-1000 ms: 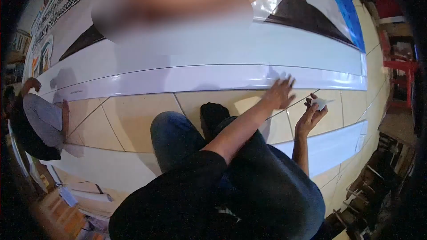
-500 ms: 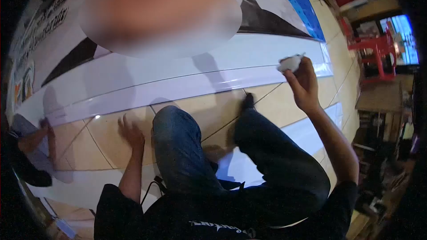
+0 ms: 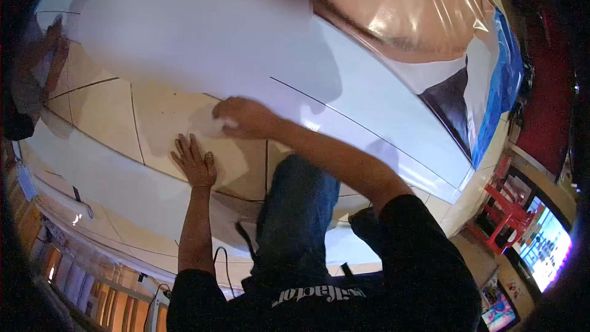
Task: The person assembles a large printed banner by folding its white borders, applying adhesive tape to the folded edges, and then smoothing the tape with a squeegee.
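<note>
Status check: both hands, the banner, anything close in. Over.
Left hand open, palm down over floor tiles. Right hand curled near the edge of the banner, grip unclear. Knee close by.

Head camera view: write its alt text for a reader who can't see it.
The left hand spreads over floor tiles; the blurred right hand curls nearby, its contents unclear. Beyond lies a large glossy printed banner, with a red chair at far right.
</note>
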{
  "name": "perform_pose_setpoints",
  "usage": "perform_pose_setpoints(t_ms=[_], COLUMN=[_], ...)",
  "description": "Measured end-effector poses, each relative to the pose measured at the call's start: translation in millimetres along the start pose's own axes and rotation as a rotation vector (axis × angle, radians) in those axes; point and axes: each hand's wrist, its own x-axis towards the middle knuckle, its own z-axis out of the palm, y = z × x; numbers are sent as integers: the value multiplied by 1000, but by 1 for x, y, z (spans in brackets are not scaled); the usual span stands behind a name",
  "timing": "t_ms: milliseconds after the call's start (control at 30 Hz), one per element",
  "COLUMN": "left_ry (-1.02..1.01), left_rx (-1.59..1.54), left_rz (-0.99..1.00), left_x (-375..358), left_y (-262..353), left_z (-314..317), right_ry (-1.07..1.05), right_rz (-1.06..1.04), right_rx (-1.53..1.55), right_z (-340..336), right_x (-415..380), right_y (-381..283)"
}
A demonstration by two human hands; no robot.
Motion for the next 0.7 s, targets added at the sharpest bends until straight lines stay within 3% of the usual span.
perform_pose_setpoints(t_ms=[100,267,333,400,533,600,633,700], left_ry=[21,-69,33,103,148,198,285,494], left_rx=[-68,159,101,49,-82,-72,89,252], left_rz=[20,-68,-38,-5,5,32,-10,-19], left_x=[-3,-6,-4,-8,-7,-7,-11,-22], left_y=[-1,-13,-1,-11,-1,-5,-3,-25], left_z=[10,28,20,27,22,21,26,42], right_ry=[-123,-231,-258,-58,-77,231,245,348], right_rz=[-82,-138,-148,-230,-220,-326,-346,-153], right_rx=[-72,-214,-245,-186,-307,-148,-181,-218], right_z=[74,74,81,91,104,120,106,66], right_x=[-24,-62,-72,-74,-72,-80,-98,-151], right_y=[17,20,24,32,36,49,40,3])
